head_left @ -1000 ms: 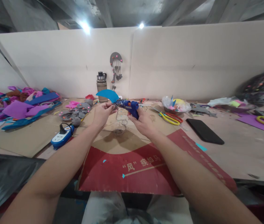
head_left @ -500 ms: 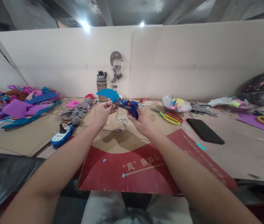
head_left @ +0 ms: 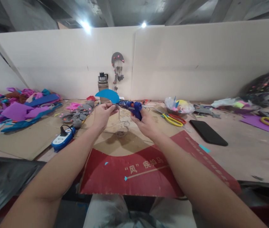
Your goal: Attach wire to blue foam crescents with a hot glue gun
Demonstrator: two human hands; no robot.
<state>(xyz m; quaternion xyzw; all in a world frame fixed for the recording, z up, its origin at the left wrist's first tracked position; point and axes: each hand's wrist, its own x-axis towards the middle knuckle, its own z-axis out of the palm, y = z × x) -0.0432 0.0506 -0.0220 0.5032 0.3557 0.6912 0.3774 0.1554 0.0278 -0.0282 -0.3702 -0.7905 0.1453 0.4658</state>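
My left hand point(head_left: 104, 114) is closed in a pinch on a blue crescent-shaped felt piece point(head_left: 107, 94), held up above the table. A thin wire or string point(head_left: 123, 122) hangs down from that spot toward the cardboard. My right hand point(head_left: 144, 122) is wrapped round the grip of a blue hot glue gun point(head_left: 131, 106). Its nozzle points left and meets the lower tip of the crescent at my left fingers. Both hands hover over a red and brown cardboard sheet point(head_left: 134, 171).
A blue and white power strip point(head_left: 63, 138) lies left of my arm. Grey felt shapes point(head_left: 78, 114) and piles of purple and blue felt point(head_left: 17, 109) sit further left. Yellow scissors point(head_left: 173, 120), a black phone point(head_left: 208, 133), a bowl of scraps point(head_left: 179, 107) and a water bottle point(head_left: 103, 87) stand around.
The crescent has tipped a little to the left and the glue gun has shifted slightly right and up. Both hands keep their grips in the same place.
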